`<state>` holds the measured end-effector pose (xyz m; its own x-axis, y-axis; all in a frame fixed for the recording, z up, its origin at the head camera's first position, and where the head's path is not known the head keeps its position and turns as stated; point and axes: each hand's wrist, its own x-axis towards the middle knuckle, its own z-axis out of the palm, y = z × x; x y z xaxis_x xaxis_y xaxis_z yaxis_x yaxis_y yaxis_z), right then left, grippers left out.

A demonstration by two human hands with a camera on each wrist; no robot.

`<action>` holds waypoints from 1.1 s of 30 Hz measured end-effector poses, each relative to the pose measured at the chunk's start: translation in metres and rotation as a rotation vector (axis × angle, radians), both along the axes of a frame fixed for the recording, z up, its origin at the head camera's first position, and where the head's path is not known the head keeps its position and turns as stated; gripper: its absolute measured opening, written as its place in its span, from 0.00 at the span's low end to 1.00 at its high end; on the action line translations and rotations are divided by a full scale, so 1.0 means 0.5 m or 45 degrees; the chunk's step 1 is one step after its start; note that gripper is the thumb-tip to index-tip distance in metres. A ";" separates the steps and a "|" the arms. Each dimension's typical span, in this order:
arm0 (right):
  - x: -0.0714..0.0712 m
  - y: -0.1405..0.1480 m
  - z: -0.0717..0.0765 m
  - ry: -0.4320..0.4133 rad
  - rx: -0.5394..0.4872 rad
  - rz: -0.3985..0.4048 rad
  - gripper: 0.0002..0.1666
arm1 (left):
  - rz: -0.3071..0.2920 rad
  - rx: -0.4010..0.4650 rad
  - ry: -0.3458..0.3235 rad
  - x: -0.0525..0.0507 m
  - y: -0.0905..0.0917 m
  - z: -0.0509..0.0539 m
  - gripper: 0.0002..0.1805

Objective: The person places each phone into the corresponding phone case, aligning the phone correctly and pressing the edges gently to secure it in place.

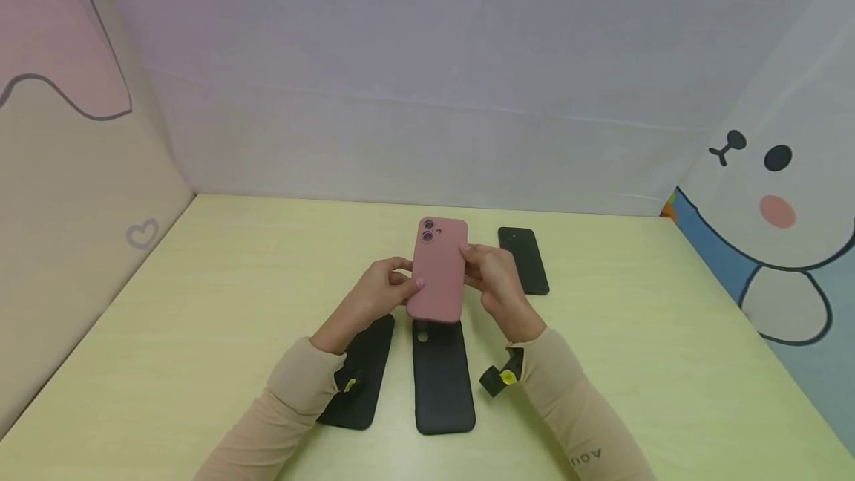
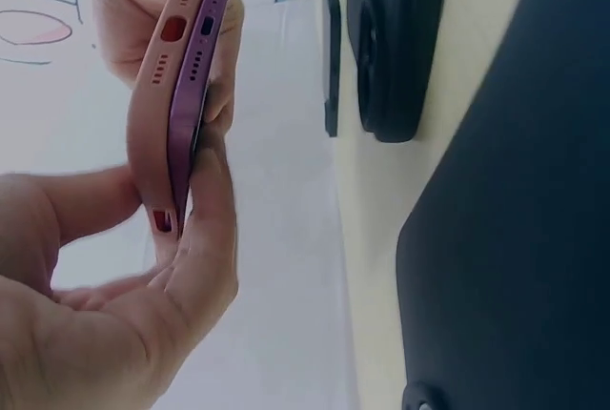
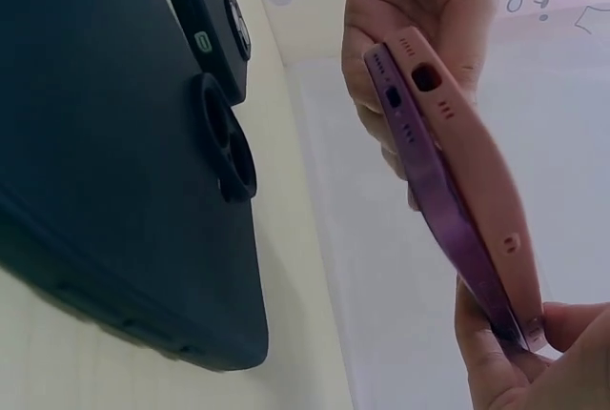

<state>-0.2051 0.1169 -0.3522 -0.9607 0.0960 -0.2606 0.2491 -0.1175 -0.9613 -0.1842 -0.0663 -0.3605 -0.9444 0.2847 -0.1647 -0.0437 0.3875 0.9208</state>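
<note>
A pink phone case [image 1: 441, 277] is held up above the table, its back and camera cutouts showing in the head view. Against its inner side lies a purple phone [image 2: 193, 81]; in the right wrist view a narrow gap runs between the phone [image 3: 441, 205] and the case [image 3: 486, 181] along part of the edge. My left hand [image 1: 382, 292] pinches the lower left side, thumb on the case's back, fingers on the phone's side. My right hand [image 1: 497, 284] grips the right edge higher up. The phone's screen is mostly hidden.
Below the hands lies a black phone case [image 1: 444, 384] on the pale yellow table [image 1: 668, 362]. Another black case [image 1: 361, 384] sits to its left, partly covered by the left forearm. A black phone-shaped item [image 1: 524, 262] lies behind the right hand. A white cloth wall [image 1: 427, 95] stands behind.
</note>
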 end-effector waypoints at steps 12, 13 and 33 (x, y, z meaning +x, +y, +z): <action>0.004 0.005 0.004 0.039 -0.094 -0.020 0.17 | -0.174 0.171 -0.150 0.002 -0.004 0.001 0.15; 0.004 0.006 0.004 0.041 -0.098 -0.017 0.17 | -0.170 0.173 -0.145 0.002 -0.004 0.001 0.15; -0.008 0.015 0.004 -0.027 -0.044 0.065 0.26 | -0.188 -0.021 -0.052 0.004 -0.021 0.020 0.20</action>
<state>-0.2093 0.1247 -0.3501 -0.9582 0.0378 -0.2836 0.2761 -0.1376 -0.9512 -0.1821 -0.0769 -0.3506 -0.8849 0.4170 -0.2077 -0.0221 0.4078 0.9128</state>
